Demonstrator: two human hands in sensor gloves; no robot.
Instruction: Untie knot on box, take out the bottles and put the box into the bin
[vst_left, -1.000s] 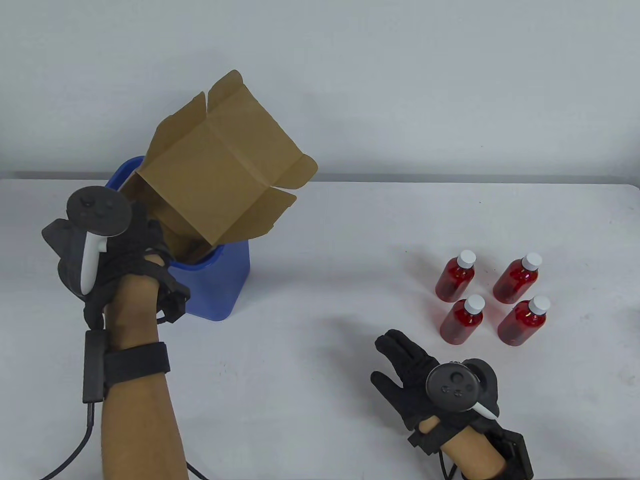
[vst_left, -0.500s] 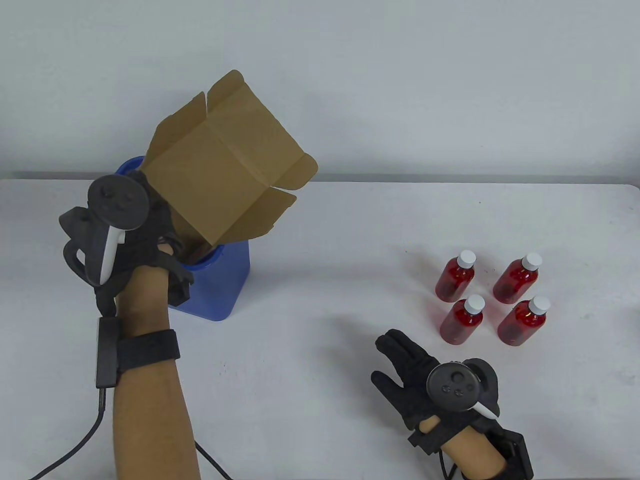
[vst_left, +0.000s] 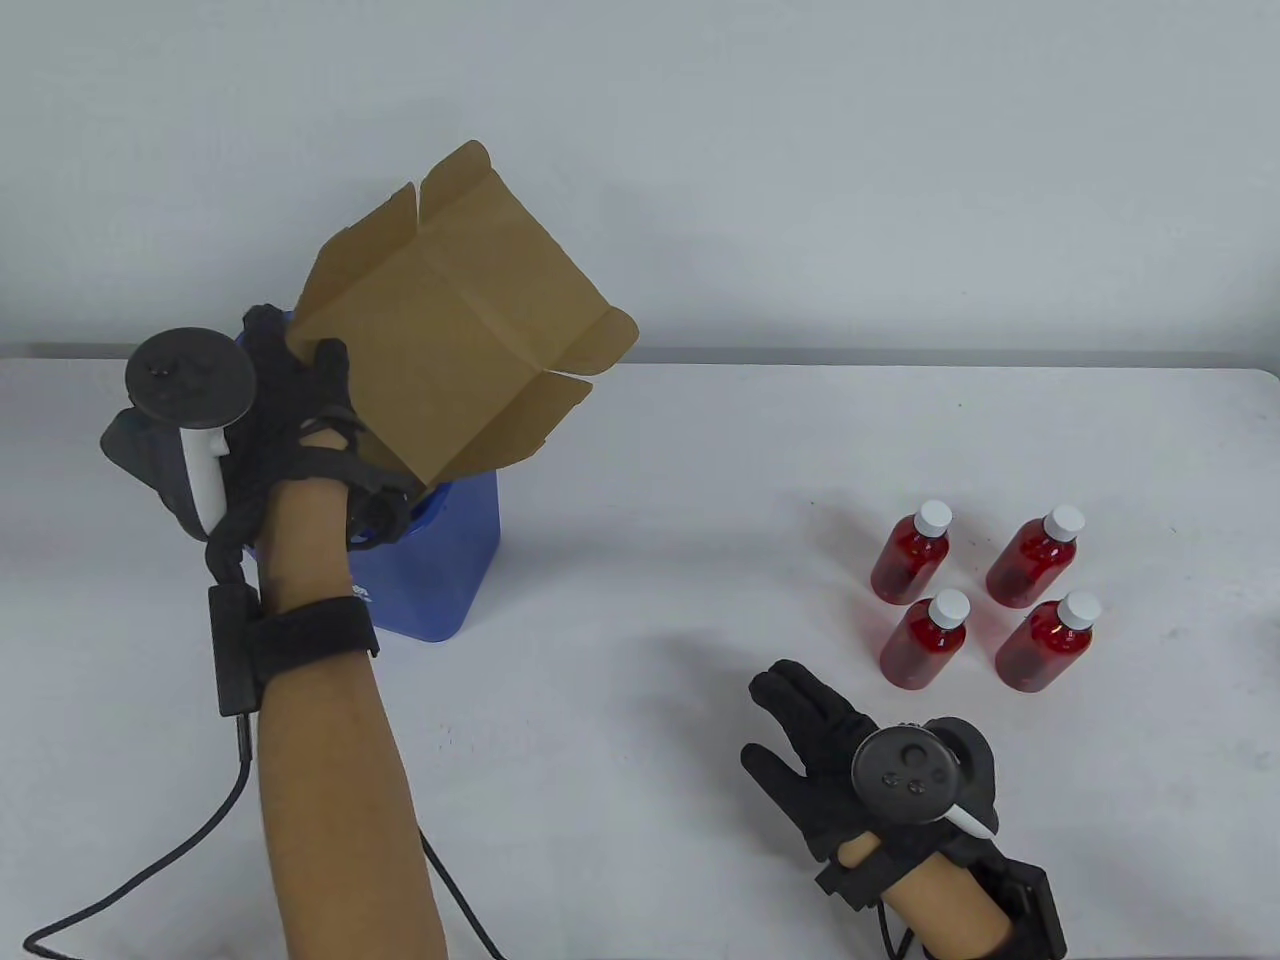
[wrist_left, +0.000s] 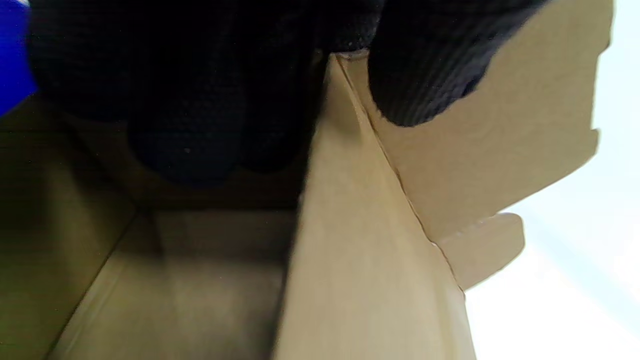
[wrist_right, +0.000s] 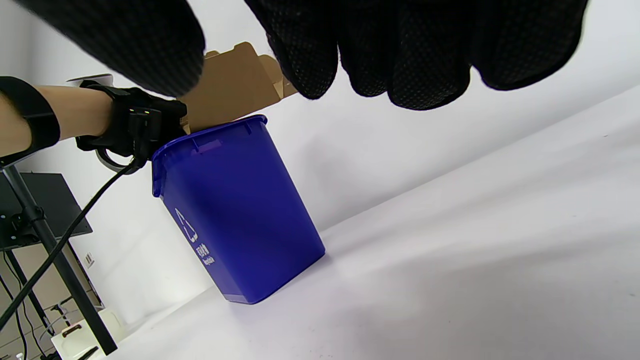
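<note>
The brown cardboard box (vst_left: 460, 330) leans tilted, flaps open, its lower end inside the blue bin (vst_left: 455, 565) at the table's back left. My left hand (vst_left: 295, 345) grips the box's left edge: in the left wrist view the fingers (wrist_left: 190, 125) curl inside the box (wrist_left: 360, 260) and the thumb (wrist_left: 425, 75) presses a flap from outside. Several red bottles (vst_left: 915, 555) with white caps stand upright in a cluster on the right. In front of them my right hand (vst_left: 790, 715) lies flat on the table, holding nothing. The right wrist view shows the bin (wrist_right: 235, 210) with the box (wrist_right: 235, 85) sticking out.
The white table (vst_left: 650, 600) ends at a pale wall behind the bin. A black cable (vst_left: 150, 870) trails from my left wrist across the table's front left. Beside the table, a black stand (wrist_right: 50, 260) shows in the right wrist view.
My left hand rose from the bin's near-left rim to the box's left edge and took hold of it. The box shifted slightly. The right hand stayed still.
</note>
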